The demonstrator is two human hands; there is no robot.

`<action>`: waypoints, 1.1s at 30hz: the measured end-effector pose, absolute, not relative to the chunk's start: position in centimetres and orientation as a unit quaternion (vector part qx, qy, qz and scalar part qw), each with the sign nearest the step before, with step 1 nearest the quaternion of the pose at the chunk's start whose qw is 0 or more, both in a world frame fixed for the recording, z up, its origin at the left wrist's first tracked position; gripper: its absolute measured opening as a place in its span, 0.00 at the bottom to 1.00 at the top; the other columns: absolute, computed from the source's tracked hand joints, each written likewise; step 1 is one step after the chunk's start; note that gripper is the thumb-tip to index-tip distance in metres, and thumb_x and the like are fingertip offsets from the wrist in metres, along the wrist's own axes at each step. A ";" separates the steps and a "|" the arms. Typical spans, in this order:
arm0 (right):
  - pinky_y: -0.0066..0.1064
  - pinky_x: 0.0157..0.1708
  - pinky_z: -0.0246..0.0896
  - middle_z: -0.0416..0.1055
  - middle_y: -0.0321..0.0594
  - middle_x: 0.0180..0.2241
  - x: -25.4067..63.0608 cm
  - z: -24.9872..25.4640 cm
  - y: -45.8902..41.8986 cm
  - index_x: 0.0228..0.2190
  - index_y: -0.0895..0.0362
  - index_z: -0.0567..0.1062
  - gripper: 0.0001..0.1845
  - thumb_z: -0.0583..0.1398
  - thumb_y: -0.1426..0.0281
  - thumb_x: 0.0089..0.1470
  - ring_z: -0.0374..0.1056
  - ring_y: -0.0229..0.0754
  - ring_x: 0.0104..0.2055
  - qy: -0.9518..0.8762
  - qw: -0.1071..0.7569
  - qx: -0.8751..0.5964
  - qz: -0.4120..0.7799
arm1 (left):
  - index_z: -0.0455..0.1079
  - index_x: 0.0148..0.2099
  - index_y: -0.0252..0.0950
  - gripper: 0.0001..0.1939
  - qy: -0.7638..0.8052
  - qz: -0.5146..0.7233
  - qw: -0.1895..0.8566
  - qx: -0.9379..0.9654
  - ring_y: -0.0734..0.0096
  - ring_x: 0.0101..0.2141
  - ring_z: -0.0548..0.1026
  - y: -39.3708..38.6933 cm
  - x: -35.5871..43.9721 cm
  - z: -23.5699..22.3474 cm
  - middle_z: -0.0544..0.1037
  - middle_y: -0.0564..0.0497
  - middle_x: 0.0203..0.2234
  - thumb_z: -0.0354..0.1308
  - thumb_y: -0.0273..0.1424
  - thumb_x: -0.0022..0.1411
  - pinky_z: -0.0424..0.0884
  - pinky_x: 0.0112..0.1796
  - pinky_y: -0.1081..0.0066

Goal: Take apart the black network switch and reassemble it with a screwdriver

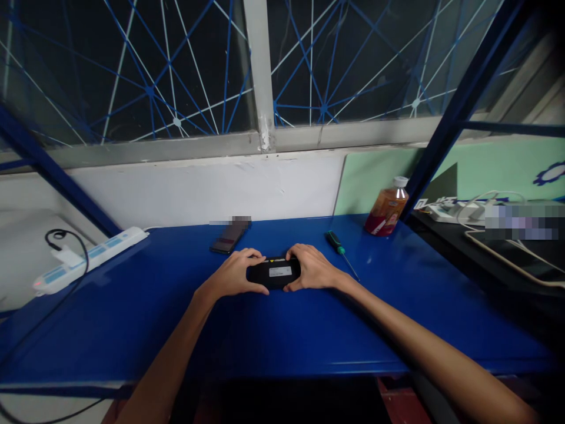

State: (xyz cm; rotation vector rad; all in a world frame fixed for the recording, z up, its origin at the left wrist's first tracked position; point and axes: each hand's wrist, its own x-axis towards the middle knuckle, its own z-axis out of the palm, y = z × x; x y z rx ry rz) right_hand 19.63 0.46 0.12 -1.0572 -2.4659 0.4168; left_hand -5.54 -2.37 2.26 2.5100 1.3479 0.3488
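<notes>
Between my two hands is a small black box-shaped device [260, 275] with a white label [281, 271] on the side toward me and a small yellow mark near its top edge. My left hand [236, 274] grips its left end, thumb in front and fingers over the far edge. At the right end my right hand [311, 270] holds it the same way. The device is at the middle of the blue table [282, 335]; whether it rests on the surface I cannot tell. A green-and-black screwdriver [336, 242] lies just beyond my right hand.
A dark phone [230, 235] lies behind my left hand. A bottle of reddish-brown drink [386, 209] stands at the back right. On the left is a white power strip [95, 259] with a black cable. Blue frame posts rise at both sides, before a window.
</notes>
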 end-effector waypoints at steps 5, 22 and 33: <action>0.38 0.41 0.57 0.68 0.40 0.37 19.7 0.1 0.5 0.38 0.55 0.67 0.35 0.70 0.51 0.29 0.65 0.47 0.40 -0.887 0.213 -0.381 0.148 | 0.70 0.53 0.43 0.36 0.463 0.123 0.115 0.870 0.51 0.50 0.67 -2.5 -5.3 2.5 0.71 0.46 0.50 0.62 0.56 0.45 0.60 0.51 0.55; 0.37 0.38 0.58 0.68 0.40 0.36 19.2 0.9 0.0 0.36 0.55 0.68 0.35 0.70 0.50 0.27 0.65 0.47 0.39 -0.888 0.195 -0.394 0.133 | 0.69 0.53 0.42 0.38 0.452 0.143 0.102 0.875 0.53 0.48 0.69 -2.2 -4.2 1.3 0.71 0.47 0.49 0.64 0.57 0.42 0.61 0.49 0.58; 0.41 0.44 0.58 0.69 0.45 0.40 19.3 0.1 -0.3 0.38 0.57 0.70 0.35 0.70 0.50 0.30 0.65 0.50 0.42 -0.897 0.211 -0.376 0.092 | 0.69 0.54 0.39 0.39 0.445 0.148 0.108 0.877 0.54 0.49 0.69 -2.1 -4.3 1.1 0.71 0.45 0.50 0.64 0.56 0.43 0.63 0.50 0.58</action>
